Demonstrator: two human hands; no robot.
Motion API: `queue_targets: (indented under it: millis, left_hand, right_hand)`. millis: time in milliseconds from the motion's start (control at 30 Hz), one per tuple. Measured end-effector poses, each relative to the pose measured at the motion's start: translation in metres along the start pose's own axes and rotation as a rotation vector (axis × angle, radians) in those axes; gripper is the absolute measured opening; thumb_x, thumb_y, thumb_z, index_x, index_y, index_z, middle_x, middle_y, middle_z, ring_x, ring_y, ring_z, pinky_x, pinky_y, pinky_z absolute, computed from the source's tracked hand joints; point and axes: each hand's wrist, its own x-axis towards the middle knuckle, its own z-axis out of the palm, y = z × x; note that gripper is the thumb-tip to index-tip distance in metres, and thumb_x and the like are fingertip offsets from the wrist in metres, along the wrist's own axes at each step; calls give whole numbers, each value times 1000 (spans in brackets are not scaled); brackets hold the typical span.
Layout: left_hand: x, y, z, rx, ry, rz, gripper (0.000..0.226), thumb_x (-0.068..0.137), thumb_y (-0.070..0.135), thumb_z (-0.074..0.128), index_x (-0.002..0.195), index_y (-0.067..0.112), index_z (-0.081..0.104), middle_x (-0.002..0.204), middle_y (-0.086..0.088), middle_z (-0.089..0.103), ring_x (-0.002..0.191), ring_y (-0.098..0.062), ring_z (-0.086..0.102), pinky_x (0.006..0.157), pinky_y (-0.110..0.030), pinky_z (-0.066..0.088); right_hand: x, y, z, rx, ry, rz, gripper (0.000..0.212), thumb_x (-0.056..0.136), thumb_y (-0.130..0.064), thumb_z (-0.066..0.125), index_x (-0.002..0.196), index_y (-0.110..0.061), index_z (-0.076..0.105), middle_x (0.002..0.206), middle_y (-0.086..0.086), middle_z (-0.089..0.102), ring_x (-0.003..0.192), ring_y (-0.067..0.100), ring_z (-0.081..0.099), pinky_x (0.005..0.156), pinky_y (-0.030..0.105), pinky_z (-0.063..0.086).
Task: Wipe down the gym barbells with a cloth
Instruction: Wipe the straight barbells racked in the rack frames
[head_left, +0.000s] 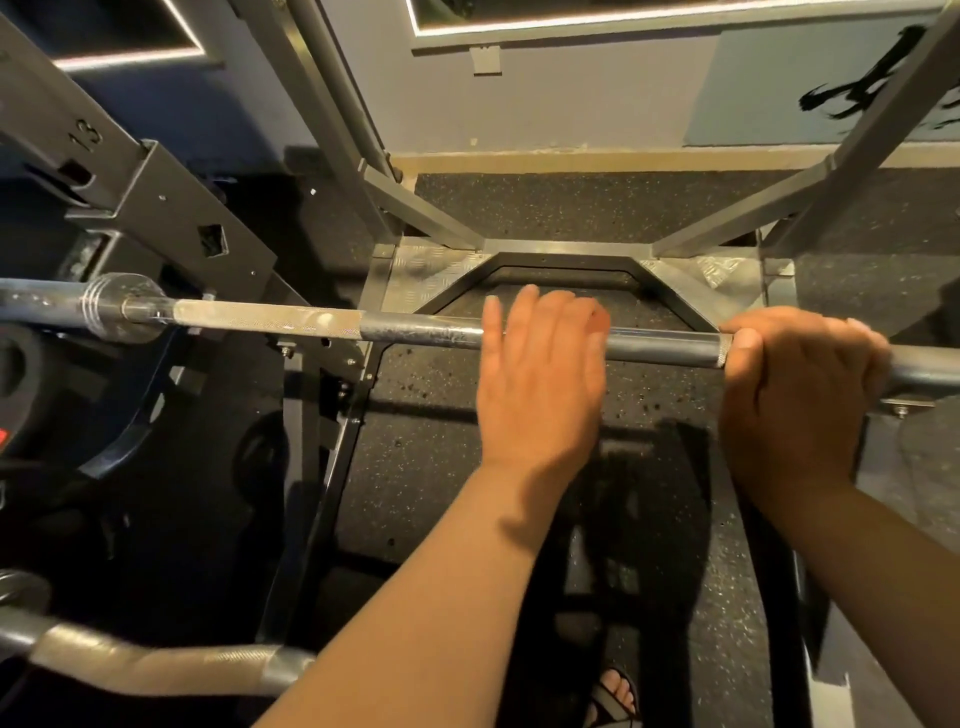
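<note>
A steel barbell (270, 322) runs level across the middle of the view, seen from above, its left end resting on a dark rack (156, 192) whose upright is marked 13. The person's right hand (800, 395) is wrapped firmly around the bar toward the right side, thumb against the knurled edge. The left hand (540, 374) lies over the bar's smooth centre; it is blurred, but its fingers seem to stretch loosely across the top rather than curl round the steel. Below the bar is speckled black rubber flooring (426, 415) and the rack's grey base frame. A curved curl bar (156, 670) crosses the lower left corner. A sandalled foot (615, 693) shows at the bottom edge.
</note>
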Motion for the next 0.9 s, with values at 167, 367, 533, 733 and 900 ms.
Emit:
queue_targets:
  millis: [167,367,533,733,900]
  left_hand:
    - [-1,-8,-2,-69,178,-298,38,108,26,29,126,11,59,137,-5,56,149,-31,30,128,-46,-2]
    - [8,66,25,-18,21,-26,32,102,18,37,111,10,65,109,-8,64,120,-30,55,127,-48,12]
    - [-3,40,16,30,12,71,28,105,25,42,132,24,51,137,2,57,143,-23,37,123,-44,-4]
    - [-3,47,19,-133,145,-313,36,107,21,32,131,10,57,141,-6,53,151,-30,26,127,-43,-7]
    - [-7,82,40,-75,9,2,39,100,28,43,131,11,60,138,-9,58,145,-33,35,126,-39,-8]
  right_hand:
    - [3,2,2,-24,-34,11,39,102,-28,25,99,-10,60,93,13,50,96,34,47,96,48,32]
    - [1,7,6,-163,-99,10,33,106,-28,34,99,-8,59,99,19,53,99,35,50,92,45,29]
    - [2,12,1,-60,-68,-83,33,107,-25,31,111,-8,60,106,17,57,106,34,50,95,45,31]
    - [2,15,-1,-77,-55,-130,43,108,-24,27,117,-5,65,103,17,64,102,32,55,94,45,34]
    - [4,12,-6,-236,-61,-242,30,108,-24,41,109,-5,64,99,17,66,94,36,62,88,52,44]
